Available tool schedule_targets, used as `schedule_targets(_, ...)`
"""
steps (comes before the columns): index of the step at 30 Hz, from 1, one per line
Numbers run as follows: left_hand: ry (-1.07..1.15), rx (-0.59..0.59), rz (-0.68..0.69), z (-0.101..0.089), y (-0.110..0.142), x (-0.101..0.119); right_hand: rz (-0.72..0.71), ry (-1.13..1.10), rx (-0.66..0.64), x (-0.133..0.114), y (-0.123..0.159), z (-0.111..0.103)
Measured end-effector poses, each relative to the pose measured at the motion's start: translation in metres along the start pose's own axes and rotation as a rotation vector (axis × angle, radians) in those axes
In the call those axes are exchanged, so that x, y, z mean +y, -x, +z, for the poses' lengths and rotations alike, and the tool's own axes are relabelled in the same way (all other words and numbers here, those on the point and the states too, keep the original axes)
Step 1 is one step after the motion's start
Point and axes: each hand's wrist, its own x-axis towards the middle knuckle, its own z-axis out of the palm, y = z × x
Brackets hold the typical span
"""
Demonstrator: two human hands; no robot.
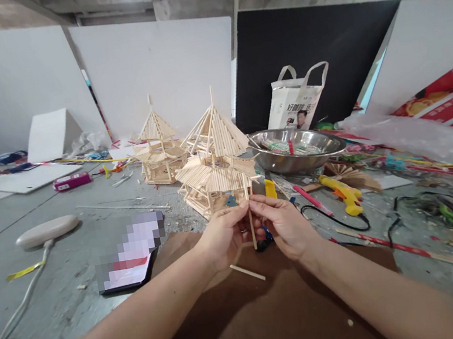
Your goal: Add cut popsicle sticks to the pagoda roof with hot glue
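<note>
Between the fingertips of both hands stands a thin wooden stick (252, 228), held upright. My left hand (225, 232) pinches it from the left, and my right hand (279, 218) pinches it from the right. Just behind the hands is a pavilion model (219, 165) built from wooden sticks, with a pointed roof and a wider lower roof. Whether the held stick touches the model I cannot tell. A smaller stick pavilion (158, 151) stands farther back to the left. One short loose stick (248, 272) lies on the brown board (275, 316) below my hands.
A phone (132, 253) and a white oval device with a cable (48, 232) lie left. To the right are a yellow glue gun (344, 194), a pink pen-like tool (312, 200) and a metal bowl (323, 154). A paper bag (295, 102) stands behind, before a black panel (319, 51).
</note>
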Motion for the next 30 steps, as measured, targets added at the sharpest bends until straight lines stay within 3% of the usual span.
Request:
schedule_targets(4,0.012,-0.024,-0.005,-0.001,-0.001,-0.002,-0.007,0.032,-0.067,-0.003,0.001,-0.004)
schedule_targets(10,-0.065,0.053,0.032,-0.001,0.0,-0.002,-0.144,0.175,0.006,0.001,-0.002,-0.013)
schedule_targets(15,-0.138,0.072,0.051,-0.001,0.0,-0.002,-0.187,0.304,-0.031,-0.004,-0.002,-0.014)
schedule_targets(18,-0.209,0.059,0.094,-0.004,-0.001,-0.002,-0.243,0.603,-0.147,-0.02,-0.002,-0.022)
schedule_targets(21,-0.289,0.066,0.125,-0.008,-0.003,-0.001,-0.331,1.201,-0.193,-0.04,-0.004,-0.04)
schedule_targets(24,-0.335,0.087,0.139,-0.008,-0.003,0.0,-0.243,1.76,-0.212,-0.051,-0.004,-0.061)
schedule_targets(30,-0.483,0.122,0.2,-0.009,-0.003,-0.002,0.042,2.03,-0.307,-0.042,0.0,-0.067)
